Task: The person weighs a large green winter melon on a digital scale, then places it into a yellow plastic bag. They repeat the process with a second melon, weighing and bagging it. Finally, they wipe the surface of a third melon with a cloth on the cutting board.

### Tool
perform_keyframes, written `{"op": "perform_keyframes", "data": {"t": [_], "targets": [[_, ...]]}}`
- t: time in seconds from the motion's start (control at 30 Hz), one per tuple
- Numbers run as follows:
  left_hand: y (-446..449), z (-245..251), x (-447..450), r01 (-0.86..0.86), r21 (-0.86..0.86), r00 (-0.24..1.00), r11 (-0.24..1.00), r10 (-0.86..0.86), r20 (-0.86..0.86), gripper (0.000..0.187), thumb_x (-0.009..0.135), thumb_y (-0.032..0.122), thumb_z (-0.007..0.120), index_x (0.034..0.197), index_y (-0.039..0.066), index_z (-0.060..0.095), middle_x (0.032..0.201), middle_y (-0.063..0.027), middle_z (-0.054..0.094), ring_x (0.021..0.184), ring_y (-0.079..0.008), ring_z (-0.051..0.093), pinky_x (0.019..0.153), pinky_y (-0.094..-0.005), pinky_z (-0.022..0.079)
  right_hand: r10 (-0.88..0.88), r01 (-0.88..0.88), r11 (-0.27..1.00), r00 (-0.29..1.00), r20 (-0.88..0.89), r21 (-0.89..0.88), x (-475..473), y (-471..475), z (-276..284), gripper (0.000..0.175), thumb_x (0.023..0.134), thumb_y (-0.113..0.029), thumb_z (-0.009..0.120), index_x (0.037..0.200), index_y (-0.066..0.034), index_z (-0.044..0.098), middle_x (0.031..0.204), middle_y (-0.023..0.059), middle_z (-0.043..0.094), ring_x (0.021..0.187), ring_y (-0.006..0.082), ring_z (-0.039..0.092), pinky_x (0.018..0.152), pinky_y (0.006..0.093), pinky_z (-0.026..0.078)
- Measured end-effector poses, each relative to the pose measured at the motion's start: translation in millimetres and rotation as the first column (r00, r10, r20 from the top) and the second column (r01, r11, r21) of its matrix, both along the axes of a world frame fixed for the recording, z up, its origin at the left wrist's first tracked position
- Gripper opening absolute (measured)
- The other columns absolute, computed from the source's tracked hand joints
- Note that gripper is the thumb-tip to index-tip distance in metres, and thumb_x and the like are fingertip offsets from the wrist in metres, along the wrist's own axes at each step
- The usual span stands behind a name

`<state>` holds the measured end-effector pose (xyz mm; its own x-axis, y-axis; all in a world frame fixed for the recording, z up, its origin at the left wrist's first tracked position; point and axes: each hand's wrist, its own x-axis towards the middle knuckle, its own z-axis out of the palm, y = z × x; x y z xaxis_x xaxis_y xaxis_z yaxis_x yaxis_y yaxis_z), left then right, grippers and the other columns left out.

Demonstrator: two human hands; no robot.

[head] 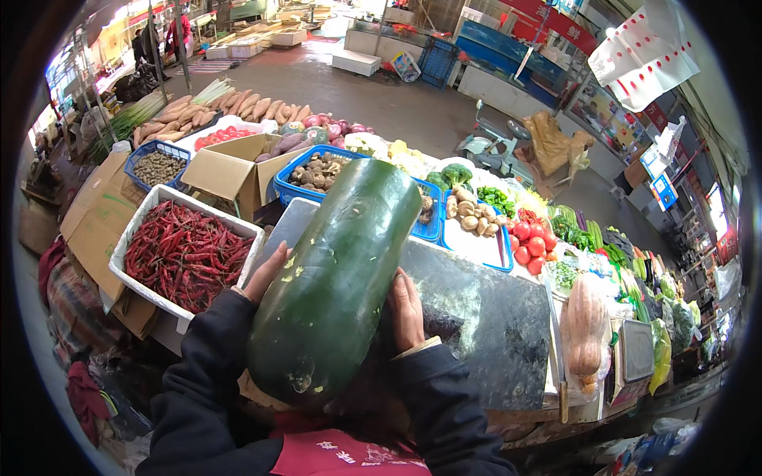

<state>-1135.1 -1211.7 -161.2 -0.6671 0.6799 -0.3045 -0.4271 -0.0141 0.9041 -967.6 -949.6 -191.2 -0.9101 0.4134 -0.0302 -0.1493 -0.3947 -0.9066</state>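
Note:
Between my two hands is a large dark green winter melon (339,273), tilted with its far end over the edge of a blue basket of mushrooms. My left hand (269,272) presses on its left side, and my right hand (407,309) lies against its right side; the palms are hidden. Under and beyond the melon is a grey metal sheet (476,321) on the stall counter. A long knife (558,345) with a wooden handle lies at the sheet's right edge, beside a long tan pumpkin (587,327).
Left of the melon stand a white foam box (253,250) of dried red chillies and an open cardboard box (220,169). Beyond are blue baskets (506,262) of mushrooms, tomatoes (536,245) and broccoli (456,174). A weighing scale (636,351) stands right of the pumpkin.

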Motion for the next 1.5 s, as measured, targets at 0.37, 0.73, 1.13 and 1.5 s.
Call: {"op": "perform_keyframes", "data": {"t": [0.37,0.73,1.13,1.5], "targets": [[11,-45,-60,-0.242,-0.121,0.967,0.963,0.229,-0.113,0.057,0.118,0.033,0.041,0.165,0.001,0.035,0.168,-0.0104,0.040,0.156,-0.0182,0.036,0.129,-0.0341,0.029,-0.084,0.043,0.954,0.988,0.126,0.297,0,-4,-5,0.073,0.114,-0.049,0.050,0.161,0.0060,0.038,0.163,0.0258,0.047,0.153,0.0340,0.043,0.125,0.0392,0.032],[-19,-82,-21,-0.198,0.025,0.979,0.980,0.197,0.048,0.057,0.116,0.038,0.049,0.159,0.000,0.048,0.160,-0.0099,0.053,0.147,-0.0190,0.048,0.124,-0.0344,0.037,-0.079,0.056,0.852,0.997,0.022,0.520,25,5,23,0.052,0.111,-0.027,0.061,0.151,0.0052,0.051,0.142,0.0209,0.064,0.131,0.0272,0.061,0.114,0.0387,0.046],[-106,-21,138,-0.238,0.103,0.970,0.966,0.241,-0.019,0.051,0.113,0.035,0.058,0.148,-0.001,0.059,0.130,-0.0081,0.071,0.114,-0.0149,0.069,0.099,-0.0317,0.055,-0.035,-0.298,-0.094,0.955,0.296,0.950,152,-11,51,0.077,0.078,-0.020,0.088,0.145,0.0016,0.058,0.154,0.0234,0.055,0.145,0.0432,0.050,0.120,0.0519,0.041],[-146,-15,198,0.140,0.035,0.984,0.989,-0.135,-0.118,0.042,0.108,0.025,0.069,0.139,-0.003,0.065,0.128,-0.0110,0.074,0.120,-0.0201,0.069,0.108,-0.0389,0.054,-0.229,0.072,0.692,0.966,0.123,0.718,211,35,94,0.017,0.093,0.000,0.062,0.108,0.0019,0.069,0.094,0.0074,0.070,0.088,0.0114,0.061,0.080,0.0288,0.050]]}}
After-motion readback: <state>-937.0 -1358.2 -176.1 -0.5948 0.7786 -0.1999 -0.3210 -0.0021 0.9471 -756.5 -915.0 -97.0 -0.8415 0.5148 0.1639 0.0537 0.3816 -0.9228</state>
